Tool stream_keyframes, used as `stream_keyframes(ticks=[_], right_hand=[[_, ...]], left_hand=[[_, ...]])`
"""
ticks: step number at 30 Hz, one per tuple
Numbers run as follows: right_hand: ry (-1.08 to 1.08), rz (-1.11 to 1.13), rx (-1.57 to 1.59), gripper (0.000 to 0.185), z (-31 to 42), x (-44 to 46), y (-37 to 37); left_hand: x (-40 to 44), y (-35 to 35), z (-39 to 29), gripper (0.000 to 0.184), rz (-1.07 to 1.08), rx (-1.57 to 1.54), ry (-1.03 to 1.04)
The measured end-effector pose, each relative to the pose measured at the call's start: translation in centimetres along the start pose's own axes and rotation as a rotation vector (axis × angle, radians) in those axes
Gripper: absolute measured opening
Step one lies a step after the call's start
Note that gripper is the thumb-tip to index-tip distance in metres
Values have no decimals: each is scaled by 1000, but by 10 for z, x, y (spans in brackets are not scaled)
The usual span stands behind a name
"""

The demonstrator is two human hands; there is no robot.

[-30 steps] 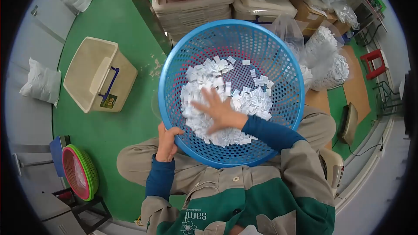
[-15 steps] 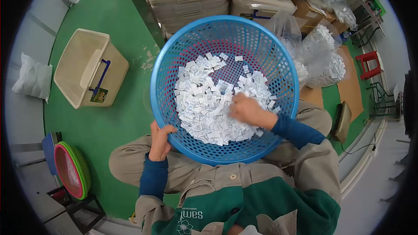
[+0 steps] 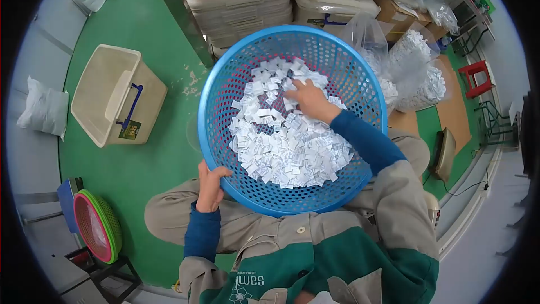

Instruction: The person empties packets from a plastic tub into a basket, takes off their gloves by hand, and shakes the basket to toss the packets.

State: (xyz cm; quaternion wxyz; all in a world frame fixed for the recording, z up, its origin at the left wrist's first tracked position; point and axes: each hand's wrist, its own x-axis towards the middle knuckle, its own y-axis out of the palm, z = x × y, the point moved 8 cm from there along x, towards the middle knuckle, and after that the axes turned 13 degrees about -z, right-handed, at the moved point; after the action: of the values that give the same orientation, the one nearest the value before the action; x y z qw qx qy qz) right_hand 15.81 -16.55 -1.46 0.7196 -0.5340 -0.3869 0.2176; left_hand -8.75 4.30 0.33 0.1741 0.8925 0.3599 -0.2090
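A large blue plastic basket [image 3: 205, 107] with perforated walls rests across my lap. Many small white printed packets [image 3: 292, 155] lie in it, heaped toward the near side, with another cluster toward the far side. Through a gap between them, part of the reddish mesh bottom shows. My left hand [image 3: 211, 184] is closed on the basket's rim at the near left, thumb over the edge. Inside the basket, my right hand [image 3: 308, 100] reaches over the packets with its fingers apart, touching some at the edge of the gap. No packet is visibly gripped in it.
A beige bin [image 3: 107, 93] with a blue handle stands on the green floor at left. Nested colored baskets [image 3: 97, 226] are at lower left. Stacked lidded boxes [image 3: 242, 8] stand beyond the basket. Clear bags of white packets [image 3: 419, 81] and a red stool [image 3: 477, 81] are at right.
My right hand has moved away from me, up and left in the view, and its fingers have spread. Packets have shifted toward the far side. My left hand keeps its hold on the rim.
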Motion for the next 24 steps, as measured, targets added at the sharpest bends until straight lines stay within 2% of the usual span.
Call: stream_keyframes(ticks=[2, 4, 6, 8, 10, 13, 16, 18, 20, 22, 24], right_hand=[[-27, 40, 39, 40, 7, -30, -7], [97, 222, 179, 39, 24, -50, -8], [67, 233, 274, 39, 61, -57, -28], [26, 455, 312, 59, 98, -70, -31], [-131, 548, 500, 74, 139, -85, -36], [-530, 341, 115, 87, 170, -108, -8], [-491, 418, 193, 97, 136, -60, 6], [-235, 359, 39, 100, 89, -38, 24], [-5, 226, 46, 105, 37, -32, 5], [163, 321, -46, 115, -3, -50, -17], [234, 459, 14, 127, -20, -88, -30]], left_hand=[[4, 0, 3, 44, 28, 9, -14], [5, -1, 6, 46, 41, 34, -25], [4, -1, 4, 46, 12, 9, -13], [3, 1, 1, 47, 7, 2, 1], [1, 3, -2, 47, 27, 7, 10], [1, 3, -4, 49, 28, 18, 20], [-2, 4, -6, 49, 17, 22, 22], [-2, 1, -6, 49, -6, 13, 31], [0, -4, 0, 50, -36, -14, 35], [1, -3, 1, 50, -5, 0, 9], [-2, -3, 2, 49, 1, -10, -18]])
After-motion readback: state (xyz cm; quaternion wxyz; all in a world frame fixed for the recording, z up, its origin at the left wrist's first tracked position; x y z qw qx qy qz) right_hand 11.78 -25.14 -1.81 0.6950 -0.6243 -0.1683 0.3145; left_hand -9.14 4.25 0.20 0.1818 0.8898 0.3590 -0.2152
